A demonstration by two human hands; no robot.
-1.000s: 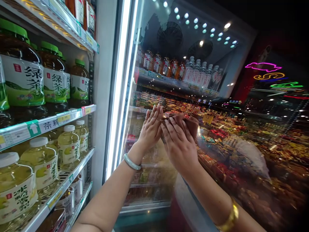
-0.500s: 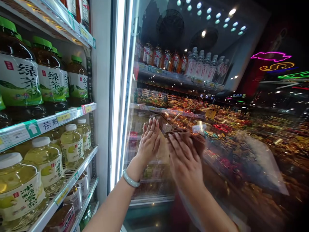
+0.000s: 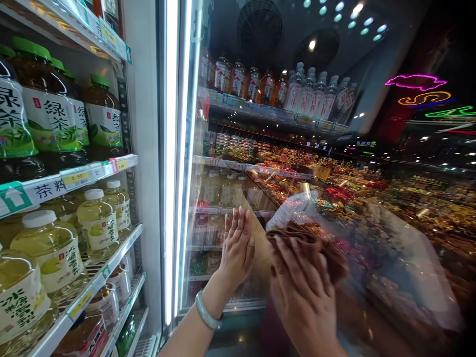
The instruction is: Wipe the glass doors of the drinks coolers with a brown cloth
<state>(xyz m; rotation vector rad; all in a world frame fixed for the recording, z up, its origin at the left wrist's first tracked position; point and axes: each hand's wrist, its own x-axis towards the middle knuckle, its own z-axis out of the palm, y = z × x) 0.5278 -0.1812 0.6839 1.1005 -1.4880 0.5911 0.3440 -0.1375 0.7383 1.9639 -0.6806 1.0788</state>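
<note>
My left hand [image 3: 237, 245], with a pale bangle [image 3: 207, 311] at the wrist, lies flat on the glass door [image 3: 223, 198], fingers stretched out and holding nothing. To its right, my right hand [image 3: 303, 287] presses a folded brown cloth [image 3: 301, 237] against the same glass. The cloth bunches above the fingertips and past the hand's right side. Beneath the palm, the rest of it is hidden. Reflections of bottles, lights and a store display cover the pane.
On the left, open cooler shelves hold green-capped tea bottles [image 3: 55, 111] and white-capped bottles of pale yellow drink [image 3: 50, 258]. Price strips [image 3: 76, 178] line the shelf edges. A bright vertical light strip [image 3: 171, 163] runs between the shelves and the door glass.
My right hand and the cloth have moved down and to the right over the glass. The left hand sits slightly lower and further right in view, still flat. The shelves have shifted left.
</note>
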